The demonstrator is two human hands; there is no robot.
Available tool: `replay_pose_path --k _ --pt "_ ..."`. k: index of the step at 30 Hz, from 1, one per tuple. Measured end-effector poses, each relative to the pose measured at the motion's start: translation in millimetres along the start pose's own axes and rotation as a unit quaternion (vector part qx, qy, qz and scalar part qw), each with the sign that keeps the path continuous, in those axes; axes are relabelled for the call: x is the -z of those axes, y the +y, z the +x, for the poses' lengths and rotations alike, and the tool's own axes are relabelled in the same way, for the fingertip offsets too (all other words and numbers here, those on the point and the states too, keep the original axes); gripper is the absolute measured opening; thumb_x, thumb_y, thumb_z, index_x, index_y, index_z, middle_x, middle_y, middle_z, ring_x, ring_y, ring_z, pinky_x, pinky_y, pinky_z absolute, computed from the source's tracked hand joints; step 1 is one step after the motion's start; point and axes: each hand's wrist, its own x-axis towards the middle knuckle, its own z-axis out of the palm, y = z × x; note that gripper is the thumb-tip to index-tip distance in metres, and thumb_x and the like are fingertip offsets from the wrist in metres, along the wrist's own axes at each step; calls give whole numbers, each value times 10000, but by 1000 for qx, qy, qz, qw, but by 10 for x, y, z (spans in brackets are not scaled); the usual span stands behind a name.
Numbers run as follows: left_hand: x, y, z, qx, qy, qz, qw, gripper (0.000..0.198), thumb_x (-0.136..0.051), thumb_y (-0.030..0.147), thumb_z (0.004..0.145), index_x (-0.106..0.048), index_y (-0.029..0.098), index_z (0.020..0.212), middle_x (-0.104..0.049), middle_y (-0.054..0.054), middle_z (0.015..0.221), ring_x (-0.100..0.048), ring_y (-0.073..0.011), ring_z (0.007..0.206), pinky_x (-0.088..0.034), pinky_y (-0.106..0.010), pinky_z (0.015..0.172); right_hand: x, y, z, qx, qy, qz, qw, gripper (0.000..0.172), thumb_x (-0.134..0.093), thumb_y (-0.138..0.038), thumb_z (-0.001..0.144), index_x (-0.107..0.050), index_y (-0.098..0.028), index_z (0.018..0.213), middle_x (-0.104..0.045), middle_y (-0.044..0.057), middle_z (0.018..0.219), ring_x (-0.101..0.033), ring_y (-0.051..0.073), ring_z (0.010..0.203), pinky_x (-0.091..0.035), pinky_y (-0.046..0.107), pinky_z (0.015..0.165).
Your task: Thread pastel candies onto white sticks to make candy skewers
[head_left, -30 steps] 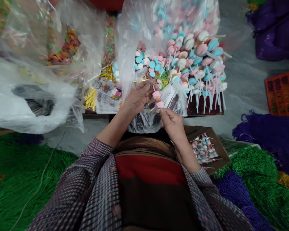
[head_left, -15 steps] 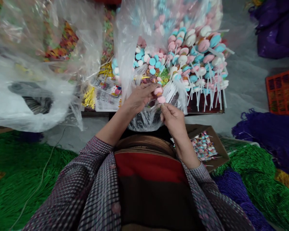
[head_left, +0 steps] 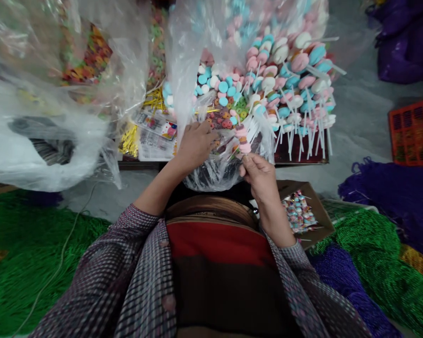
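Observation:
In my right hand (head_left: 259, 171), thumb and fingers pinch the lower end of a candy skewer (head_left: 244, 141) threaded with pink candies and darker ring candies. It points up and away from me, over the clear plastic bag (head_left: 215, 173). My left hand (head_left: 196, 143) is apart from the skewer, palm down beside the purple-red gummy rings (head_left: 220, 117). Its fingers are bent and somewhat apart, with the fingertips partly hidden. Pink, blue and white round candies (head_left: 223, 89) lie just beyond, and a bundle of white sticks (head_left: 255, 131) sits right of the skewer.
Many candy skewers (head_left: 292, 94) are heaped at the table's right. Gold twist ties (head_left: 129, 141) and printed cards (head_left: 157, 126) lie left of my hands. A cardboard box (head_left: 322, 220) of wrapped candies stands low right. Green strands (head_left: 370, 239) and an orange crate (head_left: 414, 131) are further right.
My left hand has let go of the candy skewer's top and moved left and back towards the gummy rings. My right hand, still pinching the skewer, has shifted slightly right.

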Motion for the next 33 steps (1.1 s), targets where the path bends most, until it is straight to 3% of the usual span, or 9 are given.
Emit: replay_pose_path --k 3,7,12,17,20,22,27,30,33 --pt "-47 -19 15 4 26 -36 999 194 -721 429 964 -753 243 919 -710 -99 1103 -572 -352 1288 -399 -474 1126 2 17 -9 13 -1 -16 1000 540 -679 -776 862 -723 -239 879 -488 -58 569 -298 98 481 -203 283 468" --pt "-25 -80 85 34 76 -184 979 152 -827 315 872 -714 251 794 -712 -53 937 -630 -289 1110 -446 -415 1045 6 -21 -48 15 4 -22 1000 535 -691 -767 860 -727 -233 862 -488 -56 557 -331 103 491 -219 283 482" --pt "95 9 112 108 96 -418 897 161 -805 177 845 -687 222 745 -648 28 740 -569 -139 741 -455 -281 763 -14 -93 -124 21 -32 -36 999 529 -689 -750 875 -747 -224 859 -477 -61 527 -373 113 502 -262 281 512" --pt "148 116 110 135 92 -506 847 206 -849 221 825 -668 212 727 -627 47 689 -519 -97 650 -421 -242 662 -45 -88 -130 40 -47 -70 996 522 -666 -729 899 -728 -218 814 -482 -68 516 -394 115 506 -317 286 555" --pt "131 105 102 119 94 -486 861 199 -847 247 841 -677 210 742 -640 40 705 -534 -100 659 -422 -251 669 -48 -82 -119 43 -44 -77 995 502 -659 -697 914 -701 -216 773 -475 -72 510 -394 111 499 -330 287 564" --pt "111 79 89 92 103 -429 893 171 -819 273 875 -694 215 774 -667 27 733 -574 -118 701 -443 -264 703 -46 -85 -115 44 -38 -81 995 497 -656 -682 918 -687 -215 751 -468 -74 502 -385 108 491 -328 286 563" --pt "18 17 36 -6 139 -147 979 179 -697 405 994 -711 236 937 -772 -48 964 -699 -241 1048 -509 -383 1000 -53 -96 -127 34 -29 -96 994 546 -646 -719 915 -670 -209 720 -466 -71 480 -371 103 477 -313 276 543" --pt "-42 16 8 -57 136 -48 988 251 -567 432 1061 -710 228 1031 -774 -94 1055 -697 -293 1177 -483 -457 1110 -79 -94 -130 15 -41 -70 997 565 -630 -756 915 -736 -205 847 -469 -75 482 -367 102 469 -296 265 518" --pt "-36 40 0 -87 124 -62 987 281 -514 413 1088 -729 233 1093 -788 -77 1082 -720 -256 1145 -516 -430 1090 -98 -75 -110 7 -54 -31 998 575 -623 -772 914 -759 -214 927 -500 -71 512 -369 98 473 -275 251 491"
